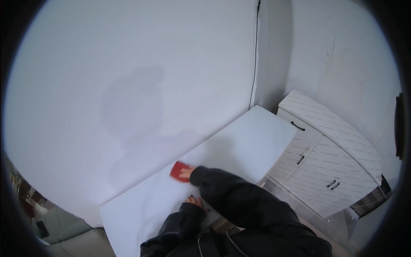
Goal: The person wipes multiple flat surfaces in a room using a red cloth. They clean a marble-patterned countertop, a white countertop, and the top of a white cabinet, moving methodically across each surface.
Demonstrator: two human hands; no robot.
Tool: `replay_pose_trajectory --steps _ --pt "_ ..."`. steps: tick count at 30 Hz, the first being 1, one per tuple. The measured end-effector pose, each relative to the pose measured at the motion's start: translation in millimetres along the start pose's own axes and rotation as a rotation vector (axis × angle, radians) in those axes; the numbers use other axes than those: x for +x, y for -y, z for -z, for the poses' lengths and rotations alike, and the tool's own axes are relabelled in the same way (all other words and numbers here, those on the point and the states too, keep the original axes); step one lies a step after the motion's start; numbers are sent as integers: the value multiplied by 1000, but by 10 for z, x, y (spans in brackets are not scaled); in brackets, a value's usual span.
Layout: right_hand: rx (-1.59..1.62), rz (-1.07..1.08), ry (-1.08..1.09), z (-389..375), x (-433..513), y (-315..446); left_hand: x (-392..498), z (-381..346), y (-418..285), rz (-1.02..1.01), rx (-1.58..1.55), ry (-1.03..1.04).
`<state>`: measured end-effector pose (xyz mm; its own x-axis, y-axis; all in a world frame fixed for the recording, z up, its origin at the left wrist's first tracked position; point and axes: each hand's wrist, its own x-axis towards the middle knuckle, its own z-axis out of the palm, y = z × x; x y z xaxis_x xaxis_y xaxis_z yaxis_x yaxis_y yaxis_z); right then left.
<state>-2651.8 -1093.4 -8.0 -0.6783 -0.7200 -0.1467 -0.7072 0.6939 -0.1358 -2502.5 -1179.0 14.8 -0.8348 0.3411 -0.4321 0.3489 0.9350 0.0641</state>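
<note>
My right hand point(187, 172) lies on a red cloth point(178, 172), fingers spread over it, near the wall-side edge of a white table point(257, 128) with a glossy, faintly veined top. The cloth is flat on the tabletop and slightly blurred; whether the fingers grip it or only press on it cannot be told. Closer to my body, my left hand point(194, 201) rests at the table's near edge, its fingers apart and nothing seen in it. Both arms wear black sleeves, and the left sleeve hides part of the tabletop.
A white wall point(128, 80) runs along the table's far side, with a black cable point(256, 57) hanging near the corner. At right stands a white cabinet point(321, 160) with black handles. A grey-beige sofa point(69, 234) is at lower left.
</note>
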Motion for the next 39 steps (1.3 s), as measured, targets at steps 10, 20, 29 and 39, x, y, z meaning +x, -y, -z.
replay_pose_trajectory --steps 10,20,29,39 --pt "34 -410 -306 -339 -770 -1510 -107 111 -158 -8 101 -42" --pt "-16 -290 -357 -602 -1471 -894 236 22 -8 -2 106 132" --pt "80 -195 -195 -420 -1929 330 -109 712 -73 -174 150 -106" --pt "258 -667 -470 -750 -2935 -1393 112 685 -428 -284 187 -53"
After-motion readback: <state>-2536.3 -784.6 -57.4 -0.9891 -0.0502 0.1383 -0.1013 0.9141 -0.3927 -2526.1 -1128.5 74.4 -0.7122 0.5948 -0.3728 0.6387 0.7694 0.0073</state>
